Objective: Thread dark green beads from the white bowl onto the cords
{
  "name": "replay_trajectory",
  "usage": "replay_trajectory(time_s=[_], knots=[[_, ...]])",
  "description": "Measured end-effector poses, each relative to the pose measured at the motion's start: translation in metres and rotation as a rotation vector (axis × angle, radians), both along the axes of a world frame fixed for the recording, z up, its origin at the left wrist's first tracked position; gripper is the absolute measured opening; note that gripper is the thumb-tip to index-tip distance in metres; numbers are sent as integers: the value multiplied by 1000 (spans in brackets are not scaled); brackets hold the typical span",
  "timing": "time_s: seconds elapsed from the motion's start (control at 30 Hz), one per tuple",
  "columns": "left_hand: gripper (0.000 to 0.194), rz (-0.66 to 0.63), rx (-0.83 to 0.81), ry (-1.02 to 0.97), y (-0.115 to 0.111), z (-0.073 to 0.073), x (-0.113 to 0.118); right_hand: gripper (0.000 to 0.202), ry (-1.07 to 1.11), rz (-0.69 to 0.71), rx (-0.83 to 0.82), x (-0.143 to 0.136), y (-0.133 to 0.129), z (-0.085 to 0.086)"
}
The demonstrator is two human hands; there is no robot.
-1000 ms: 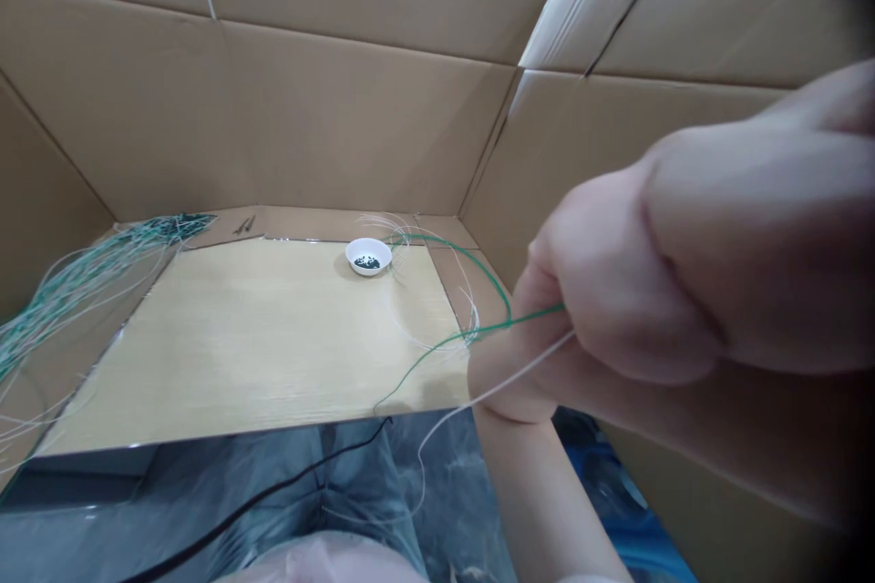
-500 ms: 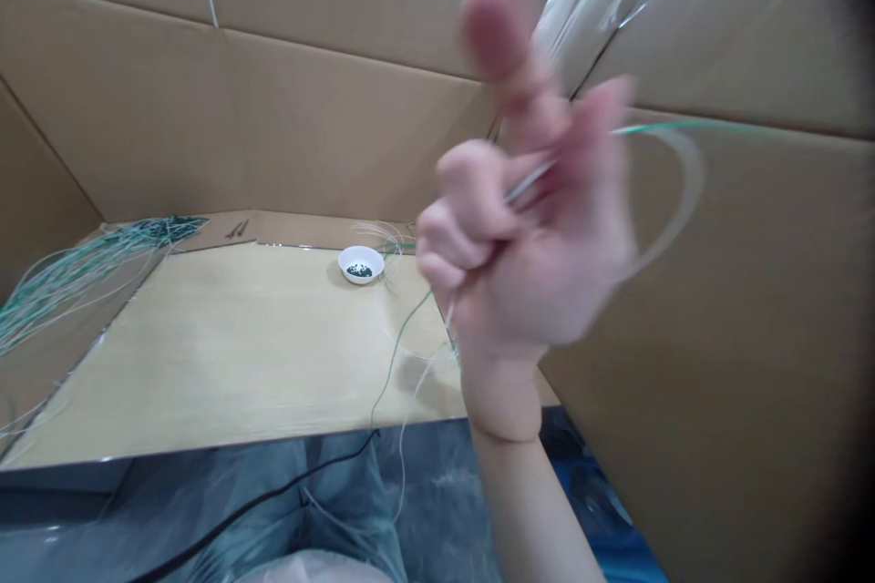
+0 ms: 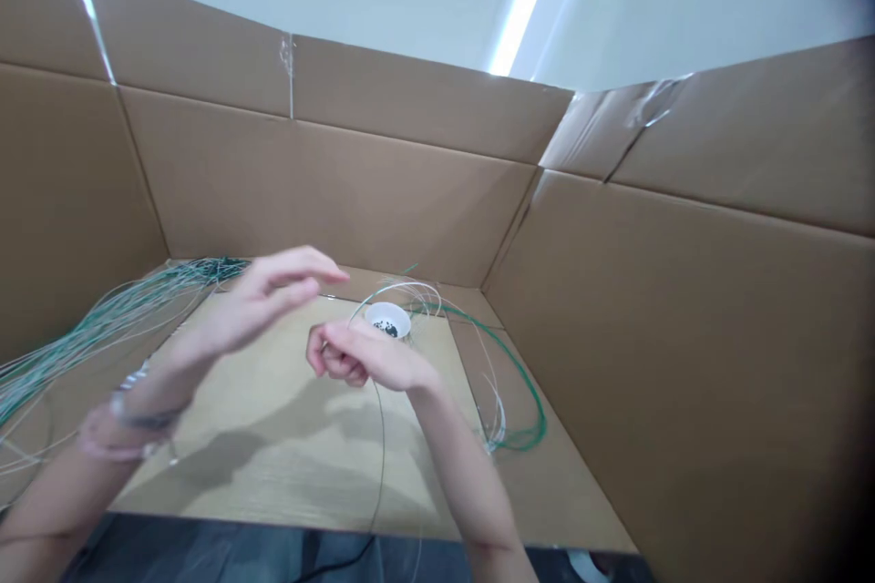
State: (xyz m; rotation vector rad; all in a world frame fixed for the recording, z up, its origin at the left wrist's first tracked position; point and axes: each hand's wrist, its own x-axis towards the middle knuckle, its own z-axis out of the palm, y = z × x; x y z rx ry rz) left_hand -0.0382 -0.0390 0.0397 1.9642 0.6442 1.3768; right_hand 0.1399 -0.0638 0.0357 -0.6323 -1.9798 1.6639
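Head cam looked down on a pale wood tabletop point(image 3: 260, 437) boxed in by tall cardboard walls point(image 3: 383, 191), with a white ceiling and a light strip point(image 3: 525, 5) above. Right hand point(image 3: 365, 357) was curled shut, pinching a thin wire point(image 3: 378, 437) just in front of a small white bowl point(image 3: 387, 320). Left hand point(image 3: 263, 296) hovered open, fingers spread flat. Green wire bundle point(image 3: 102, 323) lay off to the left.
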Motion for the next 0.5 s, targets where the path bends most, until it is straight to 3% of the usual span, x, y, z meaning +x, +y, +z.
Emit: replay_trajectory(time_s=[0.1,0.23,0.4,0.5], knots=[[39,-133,-51,63,7,-18,16,38,-133,-6,32,1,9,-10],[31,-159,-230,-36,8,-44,32,39,-240,7,24,2,19,-34],[36,-90,-365,-87,-9,-67,30,38,-204,29,-11,4,13,-62],[37,25,-405,-142,-25,-77,24,31,-88,-149,43,9,-5,-71]])
